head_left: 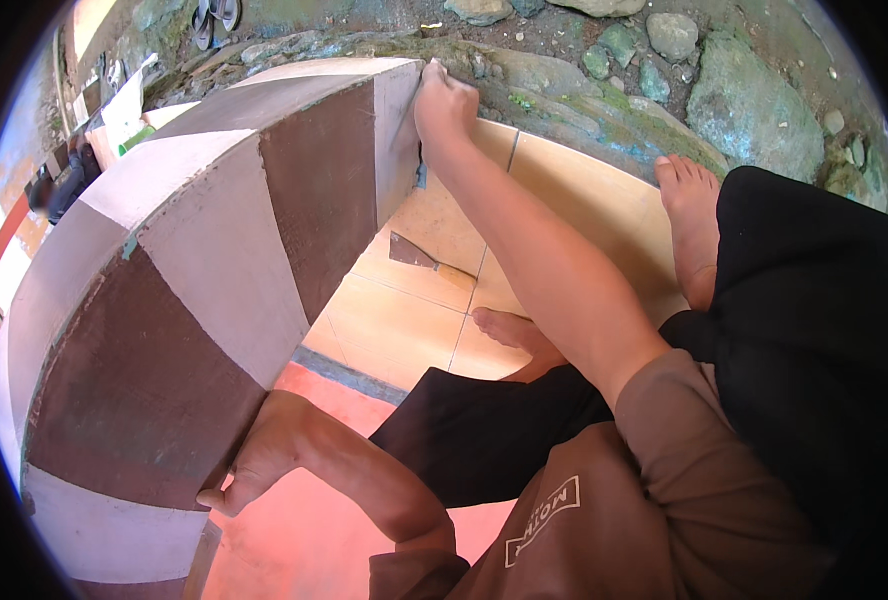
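Observation:
A long box-like piece painted in brown and white blocks (319, 190) fills the left side, two of its faces meeting along a chipped edge. My left hand (254, 450) holds its near lower edge; the thumb shows, while most of the fingers are hidden behind or beneath it. Farther off, my right hand (447, 105) is closed on the far end corner, with that arm stretched out. On the tiles between my arms lies a scraper (432, 262) with a flat metal blade and a wooden handle, touched by neither hand.
Beige floor tiles (364, 318) meet a pinkish-red floor (334, 510) along a grey strip. A rough stone ledge (554, 85) and large rocks (754, 100) border the far side. My bare feet (686, 215) are near the tiles. Sandals (216, 15) lie at the far left.

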Demonstrator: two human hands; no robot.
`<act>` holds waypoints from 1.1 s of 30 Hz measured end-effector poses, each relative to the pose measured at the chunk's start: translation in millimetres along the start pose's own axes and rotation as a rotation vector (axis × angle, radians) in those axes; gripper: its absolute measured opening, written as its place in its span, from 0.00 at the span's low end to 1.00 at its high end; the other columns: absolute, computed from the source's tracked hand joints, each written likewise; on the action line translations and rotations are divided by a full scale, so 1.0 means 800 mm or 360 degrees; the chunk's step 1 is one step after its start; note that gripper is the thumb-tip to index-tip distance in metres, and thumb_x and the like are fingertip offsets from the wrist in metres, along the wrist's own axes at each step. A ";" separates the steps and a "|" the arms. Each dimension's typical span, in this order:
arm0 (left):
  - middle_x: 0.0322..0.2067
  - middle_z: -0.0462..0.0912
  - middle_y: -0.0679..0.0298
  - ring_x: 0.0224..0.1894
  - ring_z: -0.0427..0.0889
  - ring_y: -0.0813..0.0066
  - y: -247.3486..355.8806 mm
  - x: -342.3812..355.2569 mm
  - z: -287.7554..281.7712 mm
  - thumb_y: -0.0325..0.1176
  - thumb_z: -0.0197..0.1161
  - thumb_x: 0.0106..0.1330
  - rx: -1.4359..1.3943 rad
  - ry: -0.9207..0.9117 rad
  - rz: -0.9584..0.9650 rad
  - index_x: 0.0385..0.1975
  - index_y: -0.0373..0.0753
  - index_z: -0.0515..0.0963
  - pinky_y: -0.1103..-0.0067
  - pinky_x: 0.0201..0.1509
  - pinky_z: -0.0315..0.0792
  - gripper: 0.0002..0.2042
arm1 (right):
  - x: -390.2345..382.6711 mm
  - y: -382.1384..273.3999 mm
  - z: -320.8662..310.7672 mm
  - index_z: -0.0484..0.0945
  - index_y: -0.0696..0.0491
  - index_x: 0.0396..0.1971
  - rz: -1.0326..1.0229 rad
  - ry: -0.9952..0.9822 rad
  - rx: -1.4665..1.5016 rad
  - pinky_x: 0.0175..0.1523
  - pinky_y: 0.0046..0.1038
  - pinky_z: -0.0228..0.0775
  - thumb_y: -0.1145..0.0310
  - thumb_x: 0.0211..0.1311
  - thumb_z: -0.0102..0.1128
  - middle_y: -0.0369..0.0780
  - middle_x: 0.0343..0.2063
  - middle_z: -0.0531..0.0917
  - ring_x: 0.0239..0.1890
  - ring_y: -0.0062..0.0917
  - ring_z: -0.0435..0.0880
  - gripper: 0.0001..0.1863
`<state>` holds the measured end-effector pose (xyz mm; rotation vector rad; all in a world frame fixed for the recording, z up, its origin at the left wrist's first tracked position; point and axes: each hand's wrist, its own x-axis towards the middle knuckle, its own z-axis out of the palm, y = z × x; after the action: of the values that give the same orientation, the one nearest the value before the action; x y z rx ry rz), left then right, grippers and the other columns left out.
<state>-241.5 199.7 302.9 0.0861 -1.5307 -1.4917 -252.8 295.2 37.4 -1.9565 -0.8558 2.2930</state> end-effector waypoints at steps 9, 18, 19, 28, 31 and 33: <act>0.53 0.79 0.68 0.57 0.75 0.70 -0.017 -0.008 -0.001 0.48 0.59 0.57 -0.0010 0.0001 -0.0096 0.43 0.47 0.81 0.66 0.61 0.67 0.18 | 0.026 -0.005 -0.005 0.82 0.64 0.28 0.0282 0.0239 0.0260 0.42 0.39 0.71 0.51 0.70 0.50 0.47 0.27 0.84 0.33 0.35 0.82 0.28; 0.53 0.79 0.69 0.58 0.75 0.70 -0.004 0.011 -0.002 0.50 0.58 0.58 0.0020 -0.0003 0.0053 0.43 0.48 0.81 0.64 0.61 0.67 0.18 | -0.016 0.037 0.020 0.81 0.66 0.38 -0.0080 -0.0047 0.0147 0.41 0.35 0.69 0.53 0.68 0.56 0.44 0.27 0.82 0.32 0.25 0.76 0.25; 0.53 0.79 0.69 0.58 0.75 0.70 -0.001 0.011 -0.004 0.50 0.58 0.58 0.0023 0.0002 0.0061 0.43 0.49 0.81 0.64 0.61 0.67 0.18 | 0.007 0.018 0.021 0.81 0.67 0.38 -0.0018 -0.0041 0.0274 0.41 0.35 0.69 0.53 0.69 0.56 0.44 0.28 0.82 0.32 0.25 0.76 0.25; 0.53 0.79 0.69 0.58 0.75 0.69 -0.006 0.002 0.006 0.51 0.57 0.58 0.0033 -0.0030 0.0024 0.42 0.49 0.82 0.63 0.62 0.67 0.18 | -0.040 0.052 0.017 0.81 0.67 0.30 -0.0342 0.0052 0.0015 0.42 0.41 0.71 0.54 0.71 0.50 0.56 0.26 0.84 0.32 0.46 0.84 0.27; 0.53 0.79 0.68 0.58 0.75 0.69 -0.005 -0.003 0.005 0.51 0.57 0.58 0.0044 -0.0049 -0.0019 0.43 0.49 0.81 0.63 0.62 0.67 0.18 | 0.024 0.018 0.012 0.80 0.69 0.30 -0.0011 0.0122 0.0236 0.42 0.41 0.71 0.55 0.70 0.51 0.57 0.26 0.83 0.34 0.46 0.85 0.27; 0.53 0.79 0.68 0.58 0.75 0.69 0.000 -0.004 0.001 0.51 0.57 0.58 0.0023 -0.0039 -0.0012 0.43 0.48 0.81 0.63 0.62 0.67 0.18 | 0.019 0.012 0.008 0.80 0.69 0.29 -0.0016 0.0165 0.0234 0.41 0.43 0.71 0.56 0.71 0.50 0.58 0.25 0.83 0.32 0.49 0.84 0.27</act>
<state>-240.3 202.1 301.6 0.0824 -1.5625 -1.4929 -259.0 289.5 20.2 -1.9828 -0.6660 2.1590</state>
